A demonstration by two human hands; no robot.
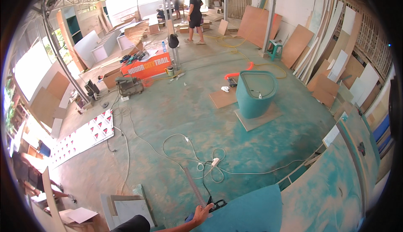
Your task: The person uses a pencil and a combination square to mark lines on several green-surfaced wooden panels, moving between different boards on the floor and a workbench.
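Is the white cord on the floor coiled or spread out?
Spread out: the white cord lies in loose loops across the floor, with one length reaching right.

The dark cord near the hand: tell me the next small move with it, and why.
I'd probably ease the dark cord a little aside, away from the hand. It runs from near the white socket block down close to the black item by the hand, beside the long flat strip, so it could perhaps snag there.
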